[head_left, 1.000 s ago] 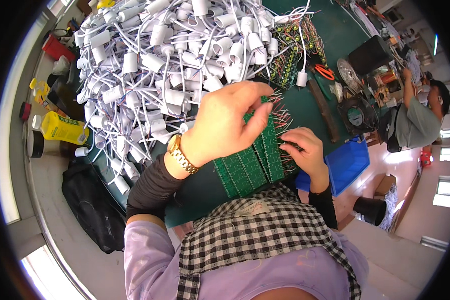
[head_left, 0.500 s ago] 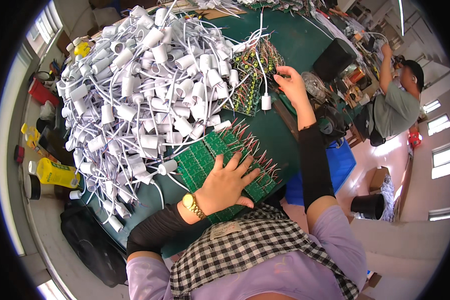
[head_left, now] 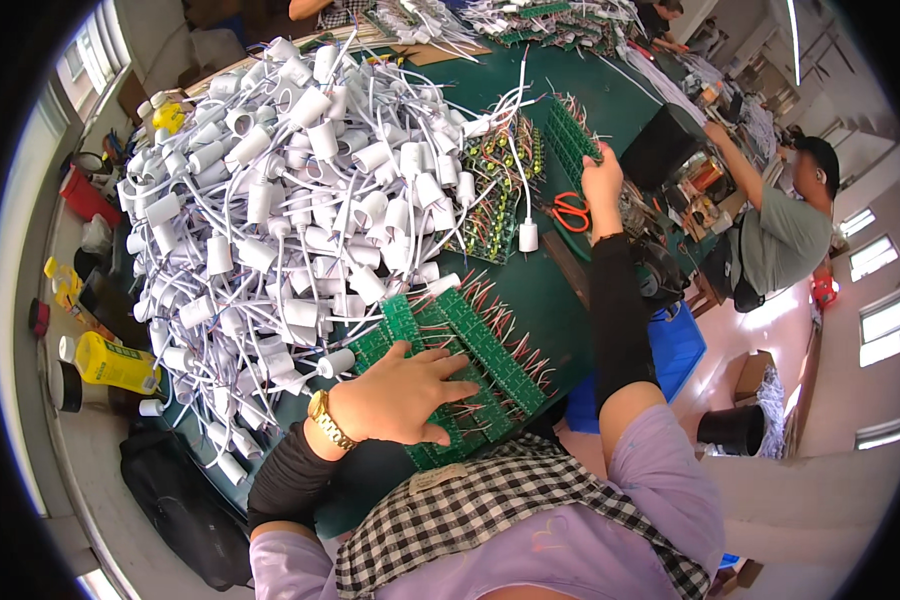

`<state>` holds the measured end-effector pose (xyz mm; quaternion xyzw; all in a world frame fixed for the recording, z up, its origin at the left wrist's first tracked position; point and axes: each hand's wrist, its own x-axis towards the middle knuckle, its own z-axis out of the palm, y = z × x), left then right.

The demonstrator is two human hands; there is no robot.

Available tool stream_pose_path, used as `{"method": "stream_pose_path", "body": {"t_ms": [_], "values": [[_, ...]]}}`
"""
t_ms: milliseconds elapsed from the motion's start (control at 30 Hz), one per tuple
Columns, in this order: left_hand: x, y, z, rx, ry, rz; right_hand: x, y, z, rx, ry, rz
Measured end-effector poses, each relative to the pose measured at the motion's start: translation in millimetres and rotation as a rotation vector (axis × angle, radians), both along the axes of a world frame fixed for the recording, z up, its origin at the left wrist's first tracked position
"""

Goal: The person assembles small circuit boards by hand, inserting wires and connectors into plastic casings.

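Note:
My left hand (head_left: 395, 395) lies with spread fingers on several green circuit boards (head_left: 492, 345) near the table's front edge. Thin red and white wires stick out along these boards, which lie at uneven angles with gaps between them. Farther off to the right, my right hand (head_left: 602, 185) grips the near end of a green circuit board panel (head_left: 570, 140), tilted up off the table. Just below that hand lies a pair of scissors (head_left: 572, 212) with orange handles. Left of the held panel are boards crowded with yellow-green components (head_left: 500, 170), crossed by a white lamp holder (head_left: 528, 236) on its cable.
A large heap of white lamp holders with cables (head_left: 290, 210) covers the table's left side. A black box-shaped object (head_left: 662, 145) stands at the right. Yellow bottles (head_left: 115, 362) line the left. A co-worker in grey-green (head_left: 790, 225) sits at the right; a blue bin (head_left: 675, 350) stands below the table.
My right hand, earlier without a board, now holds the green panel, and the orange-handled scissors show. My left hand has slid left, and the boards beneath it have shifted apart.

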<state>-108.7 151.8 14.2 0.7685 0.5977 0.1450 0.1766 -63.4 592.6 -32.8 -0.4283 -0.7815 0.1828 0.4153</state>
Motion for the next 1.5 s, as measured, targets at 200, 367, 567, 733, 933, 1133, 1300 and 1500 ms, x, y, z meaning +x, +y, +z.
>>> {"method": "stream_pose_path", "body": {"t_ms": [200,367,567,733,933,1133,1300,1500], "values": [[0.0,15.0,0.5,0.330,-0.541,0.298,29.4,-79.4,54.7,-0.378,0.953,0.376],[-8.9,10.9,-3.7,0.428,-1.039,0.350,45.8,-223.8,63.4,-0.824,1.269,0.940],[-12.7,5.7,10.7,0.583,-1.788,0.388,53.1,-287.9,34.4,-1.163,1.054,1.135],[-25.8,-7.8,23.9,0.767,-1.677,0.545,41.1,-281.0,70.0,-0.738,0.498,1.223],[-43.6,-43.2,32.0,0.638,-1.287,0.491,25.5,-300.1,117.7,-0.258,0.278,1.269],[-51.3,-37.0,67.9,0.801,-0.331,0.181,14.0,-296.2,109.7,0.310,0.238,1.325],[-42.9,-28.9,57.2,0.930,-0.317,0.079,22.4,-299.6,105.8,0.334,0.452,1.359],[0.7,-36.2,55.7,0.953,-0.317,0.251,53.7,-299.3,110.2,0.296,0.488,1.393]]}}
